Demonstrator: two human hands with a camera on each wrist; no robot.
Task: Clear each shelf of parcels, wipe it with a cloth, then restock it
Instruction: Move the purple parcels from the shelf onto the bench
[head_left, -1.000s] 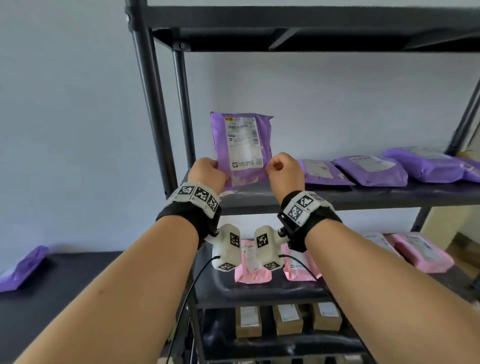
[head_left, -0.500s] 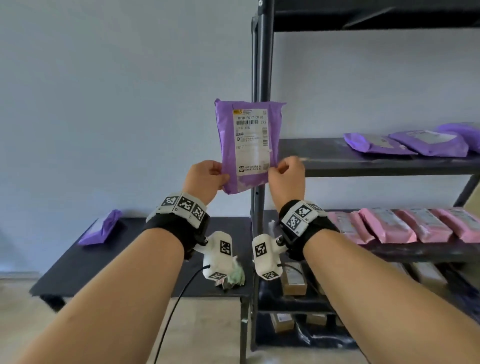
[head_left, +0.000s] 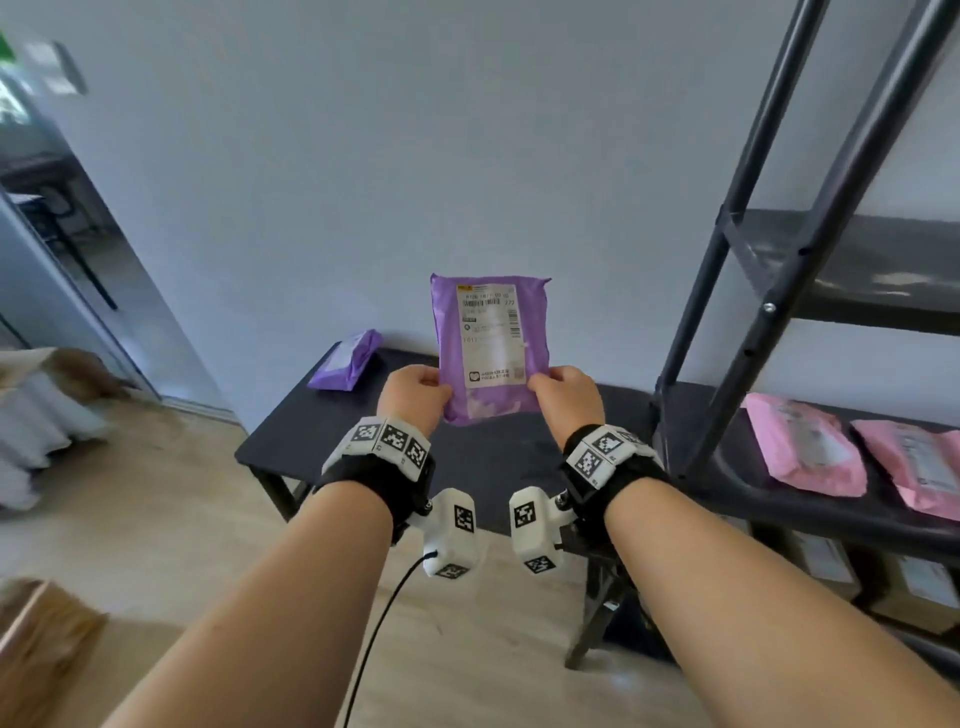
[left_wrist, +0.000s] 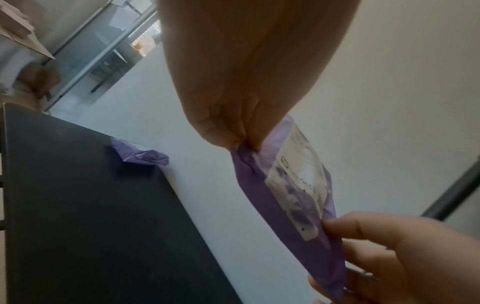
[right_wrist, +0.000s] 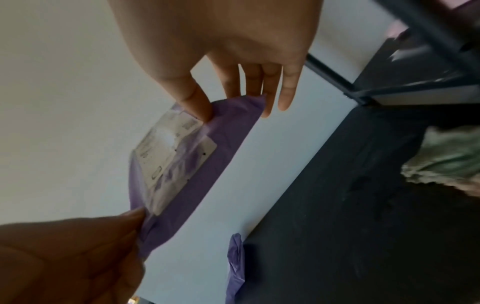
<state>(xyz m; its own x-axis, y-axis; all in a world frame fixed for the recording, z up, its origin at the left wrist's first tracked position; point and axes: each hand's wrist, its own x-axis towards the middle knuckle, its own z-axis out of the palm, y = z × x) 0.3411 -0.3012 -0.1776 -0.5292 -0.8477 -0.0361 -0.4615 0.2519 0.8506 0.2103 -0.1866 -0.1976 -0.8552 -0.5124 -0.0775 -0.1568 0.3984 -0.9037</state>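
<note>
I hold a purple parcel with a white label upright above the black side table. My left hand pinches its lower left corner and my right hand pinches its lower right corner. In the left wrist view the left hand pinches the parcel. From the right wrist, thumb and fingers of the right hand pinch the parcel. A second purple parcel lies at the table's far left corner. The black shelf rack stands to the right.
Pink parcels lie on the rack's lower shelf, with brown boxes below. A crumpled pale green cloth lies on the table in the right wrist view. Cardboard sits on the wooden floor at the left. A doorway opens at far left.
I have turned left away from the rack, carrying the purple parcel from in front of the shelf to over the side table. Both hands keep their hold on it.
</note>
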